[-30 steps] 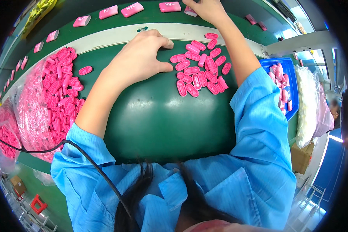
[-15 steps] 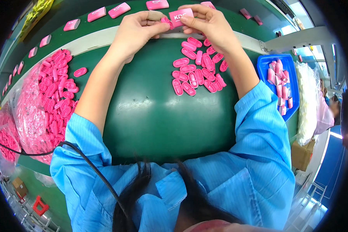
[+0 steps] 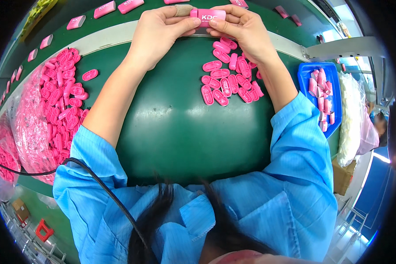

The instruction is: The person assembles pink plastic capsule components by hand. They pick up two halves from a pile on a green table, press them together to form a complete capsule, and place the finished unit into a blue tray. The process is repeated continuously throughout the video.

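Note:
At the far side of the green work surface (image 3: 193, 136), both hands meet over a pink, flattened plastic shell (image 3: 213, 16) with white print. My right hand (image 3: 248, 33) pinches the shell between thumb and fingers. A small pink oval end cap (image 3: 194, 13) is in the fingers of my left hand (image 3: 160, 31), held against the shell's left end; whether it is fully seated I cannot tell. A tan cover wraps one left finger. Below my right hand lies a loose group of pink oval caps (image 3: 225, 87), several with their hollow side up.
A heap of pink caps (image 3: 59, 97) spills from a clear plastic bag (image 3: 28, 127) on the left. At right stands a blue tray (image 3: 336, 94) holding pink shells (image 3: 321, 81). More shells (image 3: 104, 9) lie along the green belt beyond the pale rail (image 3: 105, 44). A black cable (image 3: 105, 189) crosses my left sleeve.
The cap in my left hand has come up against the shell's end, and my hands have drawn in line. The shells on the far belt have shifted left in view.

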The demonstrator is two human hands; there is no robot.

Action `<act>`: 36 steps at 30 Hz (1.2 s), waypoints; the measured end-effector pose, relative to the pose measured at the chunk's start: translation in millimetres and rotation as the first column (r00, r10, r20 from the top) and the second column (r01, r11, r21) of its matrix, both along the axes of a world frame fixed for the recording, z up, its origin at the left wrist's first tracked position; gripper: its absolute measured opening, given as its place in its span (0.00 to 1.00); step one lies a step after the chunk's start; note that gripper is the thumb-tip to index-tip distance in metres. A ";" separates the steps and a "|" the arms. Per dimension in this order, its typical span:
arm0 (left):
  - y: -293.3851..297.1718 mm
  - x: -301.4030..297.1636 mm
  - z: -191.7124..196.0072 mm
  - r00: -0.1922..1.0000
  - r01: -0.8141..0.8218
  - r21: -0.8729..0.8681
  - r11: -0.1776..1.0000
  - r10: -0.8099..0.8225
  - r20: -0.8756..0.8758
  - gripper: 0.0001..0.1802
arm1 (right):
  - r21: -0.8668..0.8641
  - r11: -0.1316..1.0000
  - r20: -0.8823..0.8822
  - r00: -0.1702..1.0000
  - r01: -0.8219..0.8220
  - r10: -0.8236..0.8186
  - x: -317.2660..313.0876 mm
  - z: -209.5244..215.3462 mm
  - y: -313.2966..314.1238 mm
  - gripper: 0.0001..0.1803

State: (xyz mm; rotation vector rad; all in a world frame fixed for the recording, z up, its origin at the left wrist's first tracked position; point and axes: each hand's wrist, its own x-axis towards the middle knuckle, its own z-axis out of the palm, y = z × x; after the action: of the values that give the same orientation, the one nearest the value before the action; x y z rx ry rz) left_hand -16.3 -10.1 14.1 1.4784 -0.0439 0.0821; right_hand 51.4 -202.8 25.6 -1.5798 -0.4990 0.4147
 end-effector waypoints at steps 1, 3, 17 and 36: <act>0.3 2.0 -0.5 1.000 -0.015 0.002 1.000 0.015 0.021 0.22 | 0.009 1.000 0.016 1.000 -0.003 0.003 -1.7 0.3 0.2 0.18; 1.3 2.8 -0.4 0.999 -0.033 0.017 0.999 0.032 0.044 0.22 | 0.031 0.999 0.057 0.998 -0.012 0.011 -2.9 3.8 0.3 0.19; -15.6 -15.8 6.4 0.901 -0.377 0.587 0.716 0.138 0.411 0.20 | 0.004 1.000 0.181 0.984 -0.007 0.006 -0.9 -0.8 -1.1 0.19; -28.3 -38.7 13.1 0.919 -0.141 0.843 0.519 -0.249 0.307 0.11 | -0.454 0.763 0.800 0.587 0.461 0.122 93.7 5.4 27.8 0.16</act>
State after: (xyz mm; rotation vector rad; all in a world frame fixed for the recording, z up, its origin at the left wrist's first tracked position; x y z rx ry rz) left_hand -55.0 -38.4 27.2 2.4619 -0.5424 0.3529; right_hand 145.2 -174.9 31.0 -2.4606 -0.9374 -0.4168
